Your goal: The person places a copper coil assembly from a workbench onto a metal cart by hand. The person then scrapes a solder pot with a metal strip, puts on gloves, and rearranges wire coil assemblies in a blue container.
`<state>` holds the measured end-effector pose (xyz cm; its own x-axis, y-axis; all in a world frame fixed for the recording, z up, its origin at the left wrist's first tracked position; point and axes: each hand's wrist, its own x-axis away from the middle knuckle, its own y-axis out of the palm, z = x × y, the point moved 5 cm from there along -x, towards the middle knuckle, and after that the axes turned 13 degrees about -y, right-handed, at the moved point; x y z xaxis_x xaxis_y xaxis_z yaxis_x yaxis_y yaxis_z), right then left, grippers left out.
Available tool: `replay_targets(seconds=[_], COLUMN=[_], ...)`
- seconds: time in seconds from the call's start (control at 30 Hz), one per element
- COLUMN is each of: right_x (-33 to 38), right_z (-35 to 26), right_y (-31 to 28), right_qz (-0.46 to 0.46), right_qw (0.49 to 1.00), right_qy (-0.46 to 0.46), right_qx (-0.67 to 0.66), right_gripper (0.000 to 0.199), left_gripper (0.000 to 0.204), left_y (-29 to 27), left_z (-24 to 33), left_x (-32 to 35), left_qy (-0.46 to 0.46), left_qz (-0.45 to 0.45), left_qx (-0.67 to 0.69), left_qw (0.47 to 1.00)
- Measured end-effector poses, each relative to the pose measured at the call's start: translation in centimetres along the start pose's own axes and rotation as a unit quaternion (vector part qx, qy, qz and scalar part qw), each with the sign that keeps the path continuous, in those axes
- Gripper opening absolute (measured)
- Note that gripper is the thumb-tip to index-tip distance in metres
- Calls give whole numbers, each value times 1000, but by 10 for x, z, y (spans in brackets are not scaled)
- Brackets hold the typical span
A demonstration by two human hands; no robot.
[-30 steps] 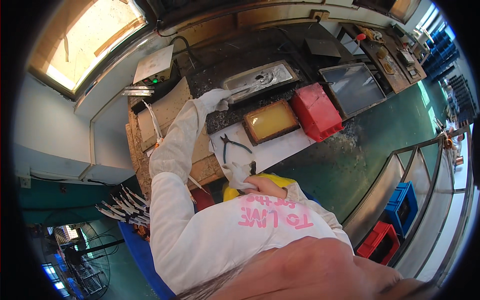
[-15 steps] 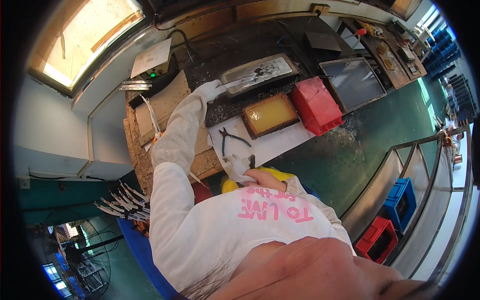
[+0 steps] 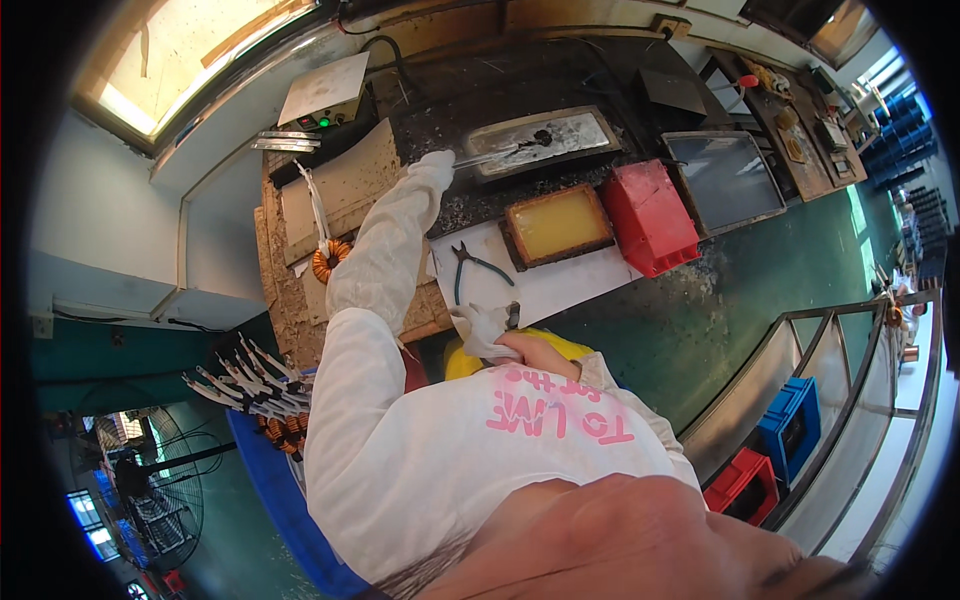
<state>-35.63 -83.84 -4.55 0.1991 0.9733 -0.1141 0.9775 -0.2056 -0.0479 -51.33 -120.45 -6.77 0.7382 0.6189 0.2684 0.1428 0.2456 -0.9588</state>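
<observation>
My left hand (image 3: 432,170), in a pale glove, is closed around one end of a long thin metal strip (image 3: 490,157). The strip reaches over the left rim of a shallow metal trough (image 3: 598,132), toward a dark clump (image 3: 543,138) on the silvery surface inside. My right hand (image 3: 482,328), also gloved with the wrist bare, rests low by my body at the bench's front edge. Its fingers look curled, and a small dark piece shows beside them; what they hold cannot be made out. Pliers (image 3: 470,268) with teal handles lie spread just beyond it.
A rust-rimmed tray of yellow liquid (image 3: 555,222) and a red bin (image 3: 650,215) stand right of the pliers. A copper-wound ring coil (image 3: 330,260) with white leads lies beside my left forearm. A control box (image 3: 325,95) stands at back left; more coils (image 3: 285,432) fill a blue container.
The whole view has shifted slightly. My left hand has drawn back a little from the trough, and the dark residue looks more bunched. The ring coil is now more exposed.
</observation>
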Motion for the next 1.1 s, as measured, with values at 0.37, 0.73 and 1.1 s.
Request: replay_targets(seconds=[0.37,0.73,1.1], right_x=[-2,-3,-8], right_z=[-1,-5,-14], right_y=[6,1,4], right_qz=[-22,1,-31], right_qw=[998,1000,999], right_qy=[59,14,40], right_qx=[-19,13,-6], right_gripper=[38,33,37], left_gripper=[30,19,23], left_y=[-2,0,-43], left_z=[22,22,3], left_x=[8,-8,77], left_qy=[46,2,23], left_qz=[-4,72,142], left_qx=[-13,100,559], left_qw=[999,992,817])
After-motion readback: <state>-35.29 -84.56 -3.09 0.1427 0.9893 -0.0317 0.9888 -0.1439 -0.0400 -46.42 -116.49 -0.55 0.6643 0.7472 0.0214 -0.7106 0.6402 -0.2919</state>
